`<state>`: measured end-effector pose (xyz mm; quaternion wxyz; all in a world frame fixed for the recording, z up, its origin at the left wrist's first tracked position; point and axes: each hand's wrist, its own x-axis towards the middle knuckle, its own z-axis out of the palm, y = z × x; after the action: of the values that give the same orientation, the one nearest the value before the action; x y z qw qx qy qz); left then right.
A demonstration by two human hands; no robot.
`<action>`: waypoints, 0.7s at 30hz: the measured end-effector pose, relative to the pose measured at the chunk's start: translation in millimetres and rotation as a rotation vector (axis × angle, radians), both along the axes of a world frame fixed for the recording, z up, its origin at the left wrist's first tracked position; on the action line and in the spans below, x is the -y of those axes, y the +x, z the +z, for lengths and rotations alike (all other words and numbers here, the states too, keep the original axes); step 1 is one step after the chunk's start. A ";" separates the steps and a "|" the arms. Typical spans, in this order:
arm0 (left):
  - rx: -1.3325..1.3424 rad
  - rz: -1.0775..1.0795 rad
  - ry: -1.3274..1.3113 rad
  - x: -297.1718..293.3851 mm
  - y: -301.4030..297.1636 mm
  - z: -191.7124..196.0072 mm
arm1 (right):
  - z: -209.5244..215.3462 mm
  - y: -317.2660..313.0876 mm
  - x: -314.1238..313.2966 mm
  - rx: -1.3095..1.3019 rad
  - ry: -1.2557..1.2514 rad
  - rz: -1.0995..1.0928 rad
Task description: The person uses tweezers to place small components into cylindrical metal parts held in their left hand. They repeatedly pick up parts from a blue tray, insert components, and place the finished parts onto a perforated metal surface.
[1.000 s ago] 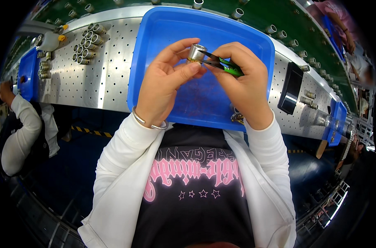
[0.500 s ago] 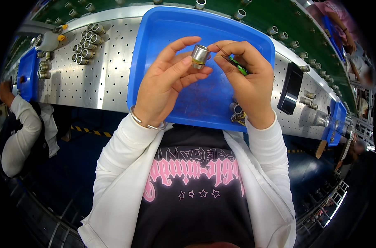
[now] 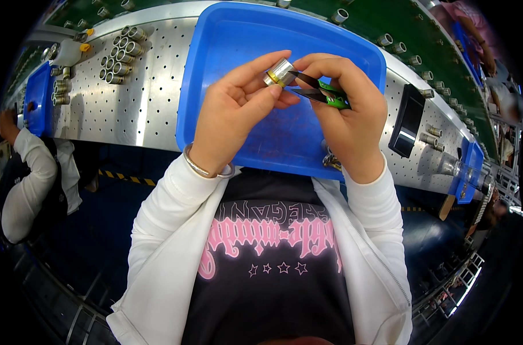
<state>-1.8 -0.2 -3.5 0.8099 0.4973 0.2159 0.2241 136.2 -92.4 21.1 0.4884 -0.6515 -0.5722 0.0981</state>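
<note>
Perforated metal tabletop (image 3: 158,98) runs left and right of you, with a green belt (image 3: 382,23) along its far side. Blue tray (image 3: 273,141) directly in front of you, your hands raised over it. Your right hand (image 3: 353,109): fingers closed round a tool. Your left hand (image 3: 230,112): thumb and index finger clamped on a metal cylinder (image 3: 281,71), the other fingers curled behind. Black flat device (image 3: 407,121) on the metal, just right of the tray. Cluster of metal sleeves (image 3: 122,54) to the tray's left, packed close. Green-and-black pointed tool (image 3: 333,102) in your right grip, its two dark tips apart and aimed left; upper tip at the cylinder's right side, contact hard to tell. Silver bracelet (image 3: 199,167) at your left wrist. Cylinder itself: above the tray, between your hands, tilted, yellow band toward its lower left end.
</note>
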 end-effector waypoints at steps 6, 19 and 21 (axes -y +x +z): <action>0.049 -0.004 0.059 2.8 0.1 -4.0 | 4.9 0.5 4.2 -0.006 0.006 -0.028; 0.029 0.090 -0.031 -1.6 0.6 1.1 | 10.2 2.8 2.3 -0.066 0.040 -0.112; 0.056 0.116 -0.047 -2.0 1.1 -0.2 | 8.6 3.0 5.5 0.042 -0.033 -0.085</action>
<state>-0.7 1.7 -3.7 0.8128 0.4580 0.2268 0.2795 139.3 -97.9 29.7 0.4692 -0.6850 -0.5525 0.0728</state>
